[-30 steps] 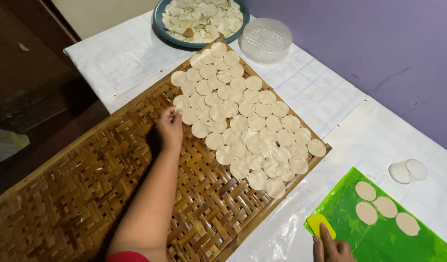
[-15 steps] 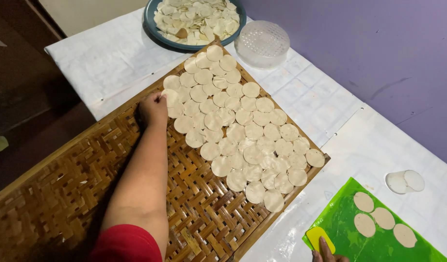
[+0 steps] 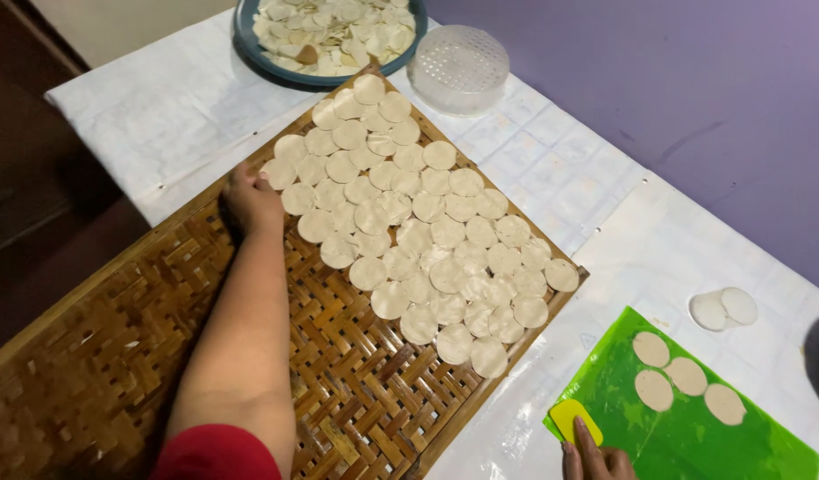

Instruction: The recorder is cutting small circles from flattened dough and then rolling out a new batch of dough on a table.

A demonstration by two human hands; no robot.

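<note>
The left hand [image 3: 252,197] rests on the woven bamboo tray [image 3: 116,356] at the near edge of the dough discs [image 3: 418,222] laid out in rows on it, fingers curled so that I cannot tell whether they hold one. Beyond the tray, a blue bowl [image 3: 249,40] holds dough scraps beside a clear plastic cutter [image 3: 458,67]. Right of the tray, the right hand [image 3: 596,458] touches a yellow scraper [image 3: 576,418] on a green mat [image 3: 694,444] bearing three discs.

Home kitchen: dough rounds [image 3: 427,240], woven tray [image 3: 160,356]
</note>
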